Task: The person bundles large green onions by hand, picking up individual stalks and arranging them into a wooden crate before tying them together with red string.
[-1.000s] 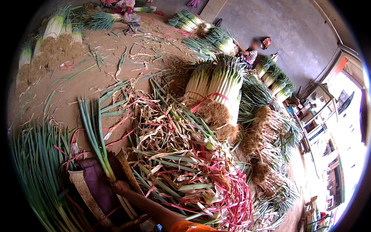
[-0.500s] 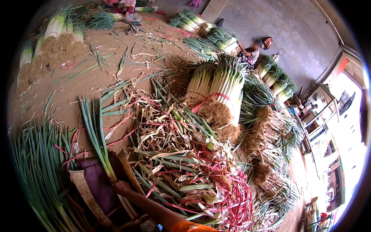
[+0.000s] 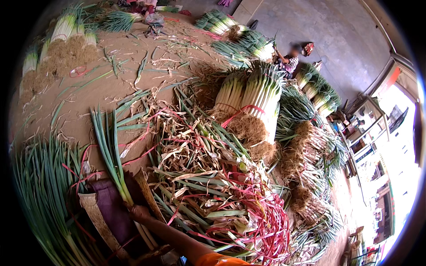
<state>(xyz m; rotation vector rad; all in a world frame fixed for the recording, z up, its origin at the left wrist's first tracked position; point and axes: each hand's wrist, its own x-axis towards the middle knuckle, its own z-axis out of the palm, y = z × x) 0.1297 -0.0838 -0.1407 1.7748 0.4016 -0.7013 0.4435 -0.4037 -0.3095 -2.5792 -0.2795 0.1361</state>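
Note:
My right hand [image 3: 140, 213] is closed around a few long green onions [image 3: 116, 170] near the lower left. Their dark green leaves rise above the fist, while pale stems extend below the wrist. Behind them, a purple cloth [image 3: 111, 199] lies between a worn curved wooden piece [image 3: 98, 219] and a brown strip [image 3: 148, 195]. To the left is a large heap of loose green onions [image 3: 44, 190], leaves up. My forearm comes in from the bottom with an orange sleeve. My left hand is out of sight.
Dry leaves and trimmings [image 3: 191, 155] cover the ground to the right, with a tangle of red plastic ties [image 3: 266, 217]. Tied green onion bundles [image 3: 255, 99] stand beyond; rooty bundles [image 3: 306, 155] lie further right. Another person [image 3: 290, 61] sits near the grey wall.
My right hand and the green onions in it stay in almost the same place. The view has shifted very slightly.

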